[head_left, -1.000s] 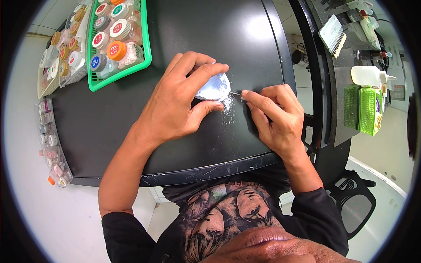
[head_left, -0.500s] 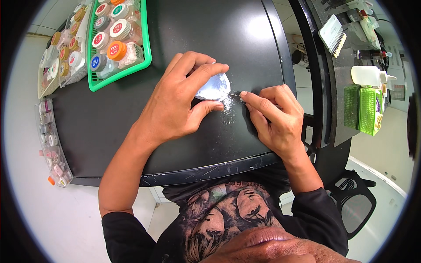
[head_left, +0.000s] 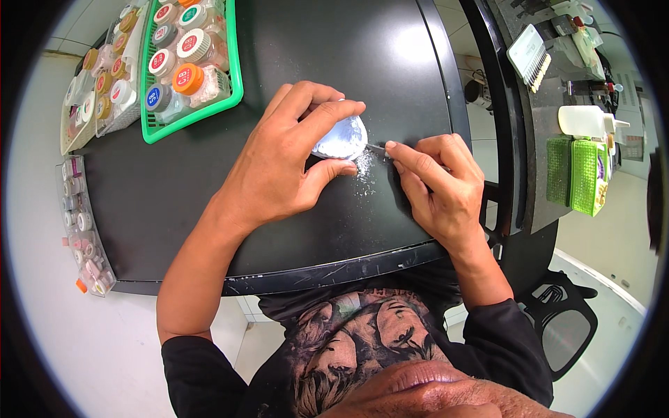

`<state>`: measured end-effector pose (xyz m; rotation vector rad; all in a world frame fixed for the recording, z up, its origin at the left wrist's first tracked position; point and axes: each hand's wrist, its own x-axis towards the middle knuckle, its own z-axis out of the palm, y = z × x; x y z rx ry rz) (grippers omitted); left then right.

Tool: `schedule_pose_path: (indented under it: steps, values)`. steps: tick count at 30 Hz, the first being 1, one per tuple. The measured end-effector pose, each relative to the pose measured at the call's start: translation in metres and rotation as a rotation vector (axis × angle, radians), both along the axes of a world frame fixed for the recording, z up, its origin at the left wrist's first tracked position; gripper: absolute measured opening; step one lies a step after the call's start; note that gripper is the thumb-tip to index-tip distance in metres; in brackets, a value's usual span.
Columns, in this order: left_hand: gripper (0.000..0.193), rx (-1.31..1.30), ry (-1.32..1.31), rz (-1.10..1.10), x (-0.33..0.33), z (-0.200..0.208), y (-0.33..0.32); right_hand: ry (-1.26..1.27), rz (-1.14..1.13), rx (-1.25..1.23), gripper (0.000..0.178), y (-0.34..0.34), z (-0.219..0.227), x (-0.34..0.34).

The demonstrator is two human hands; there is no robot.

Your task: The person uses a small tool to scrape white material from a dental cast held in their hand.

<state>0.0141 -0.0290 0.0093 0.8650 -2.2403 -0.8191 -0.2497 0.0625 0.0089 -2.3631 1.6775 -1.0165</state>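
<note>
Head-worn fisheye, downward, seemingly near

You are working in what looks like a small workshop or lab, perhaps a dental one. The green basket (head_left: 236, 63) of lidded jars (head_left: 188, 79) and the white shavings (head_left: 363, 169) by your slim tool (head_left: 376, 148) suggest it, as do the squeeze bottle (head_left: 580, 120) and card of pale-tipped tabs (head_left: 527, 53) on the dark side counter (head_left: 536, 188).

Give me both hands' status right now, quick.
Left hand: closed around a pale, rounded piece, thumb below, fingers above.
Right hand: closed, pinching a thin metal tool, tip at the piece's edge.
</note>
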Motion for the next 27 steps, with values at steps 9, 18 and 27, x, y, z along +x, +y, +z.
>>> schedule_pose_path:
  steps: [9,18,27]
  values:
    - [0.071,-0.011,0.008,0.000,0.0001,-0.0014,-0.0004,0.008,0.011,0.006,0.046,0.0003,0.0005,-0.0001]
    - [0.070,-0.026,0.008,0.010,-0.0001,-0.0026,-0.0004,0.000,0.030,0.014,0.045,0.0002,0.0014,0.0002]
    - [0.071,-0.026,0.005,0.020,0.0000,-0.0020,-0.0002,0.000,0.032,0.012,0.044,0.0002,0.0006,0.0002]
